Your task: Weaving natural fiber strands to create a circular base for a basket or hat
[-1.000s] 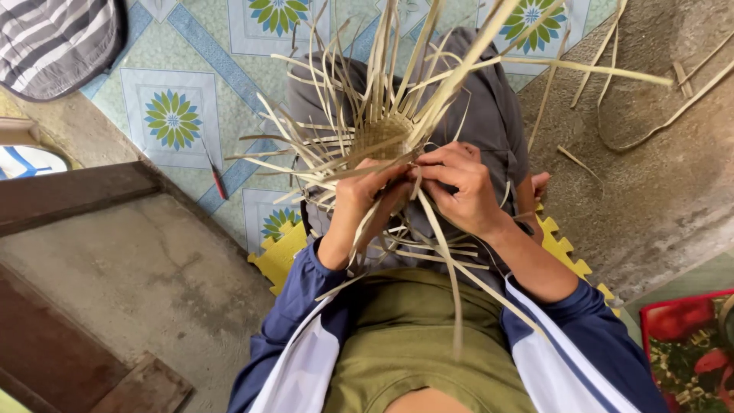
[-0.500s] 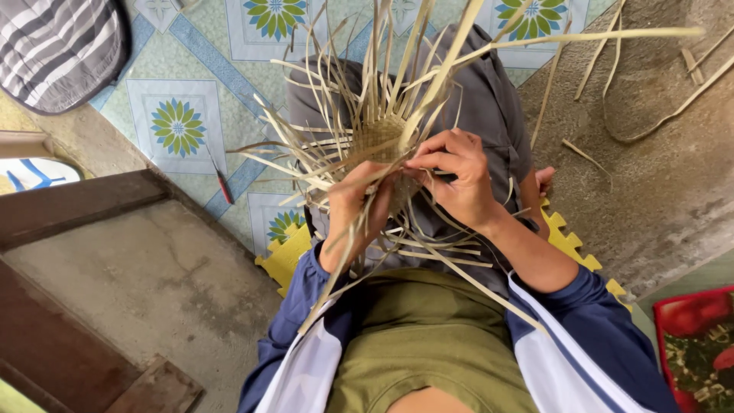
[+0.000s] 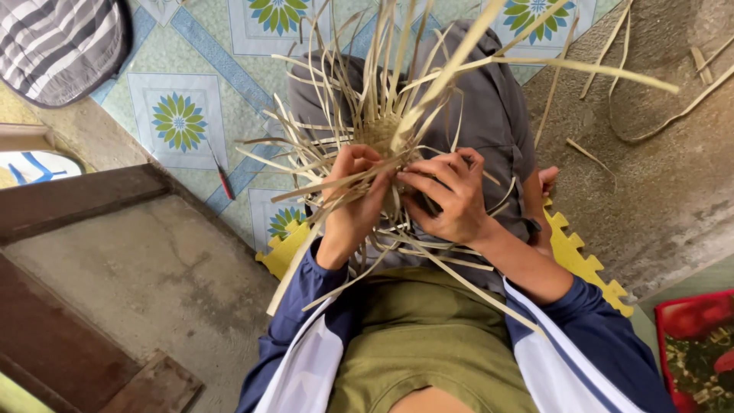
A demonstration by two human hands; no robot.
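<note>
A home yard or porch is serving as an informal craft-working spot, with a person sitting low on a yellow foam mat (image 3: 585, 260) laid over the ground. Patterned floor tiles (image 3: 180, 122) with green flower motifs are meeting bare, rough concrete (image 3: 138, 283), the look of a domestic threshold rather than a factory floor. Loose pale cane strips (image 3: 634, 84) are lying scattered on the concrete to the right. A striped cushion (image 3: 65, 46) is resting at the upper left, weathered wooden planks (image 3: 76, 203) are edging the slab, and a red patterned cloth (image 3: 696, 344) is showing at the lower right.
</note>
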